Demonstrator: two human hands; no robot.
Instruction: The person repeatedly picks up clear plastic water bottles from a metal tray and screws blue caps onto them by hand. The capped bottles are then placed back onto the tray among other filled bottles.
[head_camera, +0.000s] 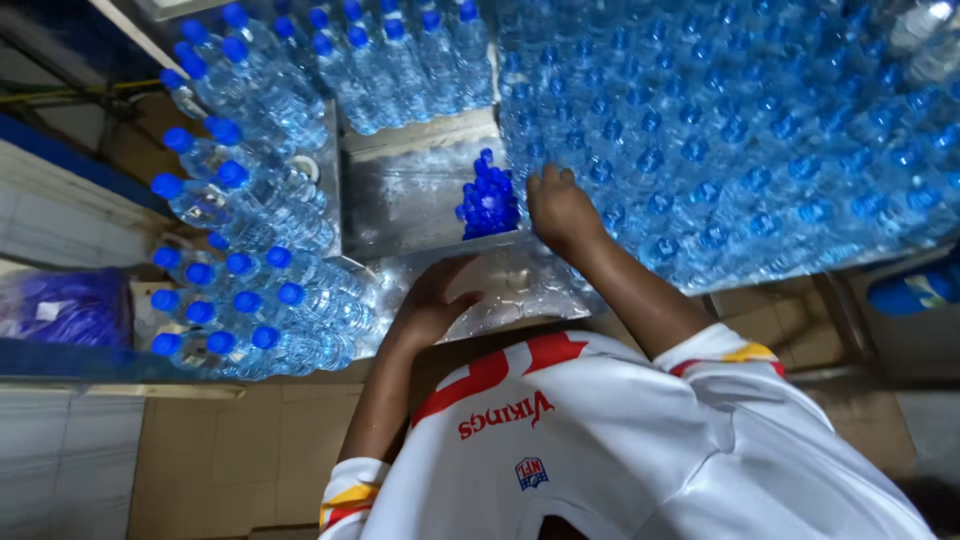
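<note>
Looking down from the head camera, the view is inverted: the person's white jersey fills the lower frame and both bare arms reach up toward a metal work table (400, 195). The right hand (560, 205) rests palm-down with fingers loosely curled on the near edge of a large mass of clear water bottles (740, 140), all standing upright with blue caps on; whether it actually grips one bottle cannot be told, since the fingertips are hidden among the bottle tops. The left hand (432, 300) lies lower, fingers bent and partly open, pressing on a sheet of clear plastic wrap (510, 285) spread over the table's front edge; it has no bottle in it. Between the two hands, just beside the right hand's thumb side, sits a small heap of loose blue caps (488, 198) on the bare metal surface, touching the edge of the bottle mass. To the left of the left hand, near but not touching, a wrapped pack of capped bottles (255, 310) lies on its side, caps pointing left. Above it, further bottles lying on their sides (245, 190) are stacked against the table's left rim. At the far edge another row of capped bottles (380, 60) stands behind the table. A blue plastic bag (70, 305) sits at the far left, well apart from both hands.
</note>
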